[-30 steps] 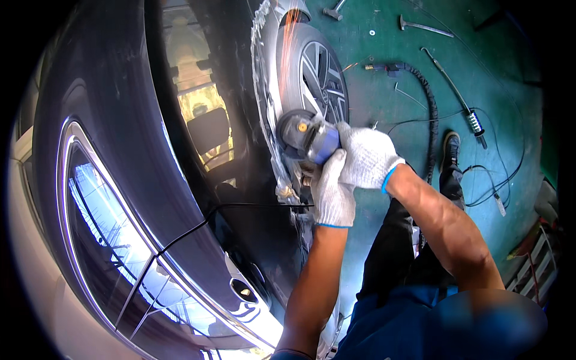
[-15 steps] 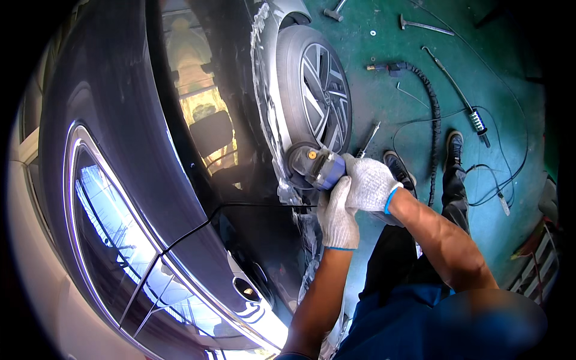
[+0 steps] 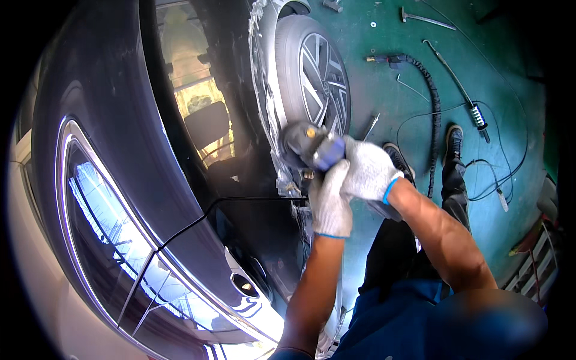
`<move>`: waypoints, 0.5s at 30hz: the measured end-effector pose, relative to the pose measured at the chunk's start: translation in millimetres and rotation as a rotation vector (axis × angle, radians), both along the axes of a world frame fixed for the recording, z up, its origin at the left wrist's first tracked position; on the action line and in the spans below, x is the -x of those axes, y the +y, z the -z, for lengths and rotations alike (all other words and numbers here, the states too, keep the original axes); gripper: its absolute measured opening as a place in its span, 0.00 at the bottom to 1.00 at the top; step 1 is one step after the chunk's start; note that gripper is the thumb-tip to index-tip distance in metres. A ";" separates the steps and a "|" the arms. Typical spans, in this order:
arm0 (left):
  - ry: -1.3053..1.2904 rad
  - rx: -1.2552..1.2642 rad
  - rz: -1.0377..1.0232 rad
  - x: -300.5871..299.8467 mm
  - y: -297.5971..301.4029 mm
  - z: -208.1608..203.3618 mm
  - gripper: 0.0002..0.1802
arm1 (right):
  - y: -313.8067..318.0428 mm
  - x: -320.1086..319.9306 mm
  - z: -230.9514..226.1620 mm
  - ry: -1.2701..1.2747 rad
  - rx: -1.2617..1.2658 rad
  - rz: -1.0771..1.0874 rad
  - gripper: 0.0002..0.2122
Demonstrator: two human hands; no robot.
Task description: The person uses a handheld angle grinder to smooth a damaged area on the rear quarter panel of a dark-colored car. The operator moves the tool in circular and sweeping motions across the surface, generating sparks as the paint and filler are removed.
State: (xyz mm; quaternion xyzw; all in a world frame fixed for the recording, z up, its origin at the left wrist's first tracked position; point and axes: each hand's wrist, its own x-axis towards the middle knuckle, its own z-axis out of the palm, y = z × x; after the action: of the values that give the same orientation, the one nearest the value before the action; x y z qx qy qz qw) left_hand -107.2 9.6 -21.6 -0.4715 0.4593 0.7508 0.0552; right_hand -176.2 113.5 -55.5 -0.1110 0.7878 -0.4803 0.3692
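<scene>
Both my hands wear white knit gloves with blue cuffs and grip an angle grinder [image 3: 329,151]. The grinder has a round black head with an orange button and a purple-blue body. My right hand [image 3: 370,172] closes around its body from the right, and my left hand [image 3: 331,207] is wrapped beneath it, nearer to me. The grinder's head is at the edge of the scraped car panel [image 3: 268,129], just below the wheel [image 3: 312,78]. Whether its disc touches the panel is hidden. Bare whitish filler or scratches run along the dark panel's edge.
The dark car body [image 3: 114,102] fills the left side. On the green floor lie a hammer [image 3: 429,21], a slide hammer [image 3: 459,84], a black sleeved air hose [image 3: 433,108], an L-shaped rod [image 3: 414,88] and loose cables. My shoes [image 3: 454,142] stand at the right.
The grinder and both hands have shifted slightly up and to the left relative to the wheel and panel. The whole view has also drifted a little. My grip stays the same.
</scene>
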 end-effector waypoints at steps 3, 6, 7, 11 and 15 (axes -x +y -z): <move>0.070 -0.029 0.060 30.5 -3.5 0.0 0.23 | 1.6 27.2 0.5 0.071 0.041 0.045 0.20; 0.060 -0.033 -0.025 -0.7 -2.4 9.1 0.23 | 1.3 10.1 -5.4 0.005 -0.027 -0.064 0.20; 0.038 -0.017 -0.070 -7.5 3.3 6.4 0.23 | -0.6 0.5 -2.7 0.014 -0.058 -0.080 0.20; 0.046 -0.119 -0.059 11.8 -7.1 9.2 0.28 | -1.7 11.9 -1.0 0.095 -0.082 0.003 0.19; 0.109 -0.152 -0.059 15.2 -7.3 14.3 0.27 | -1.5 18.8 -0.8 0.127 -0.076 -0.015 0.19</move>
State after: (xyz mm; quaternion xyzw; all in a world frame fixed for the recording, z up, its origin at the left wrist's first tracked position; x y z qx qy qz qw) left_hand -122.4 2.4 -35.9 -0.4379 0.3891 0.8093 0.0436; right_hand -194.9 112.0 -54.7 -0.1329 0.8265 -0.4392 0.3262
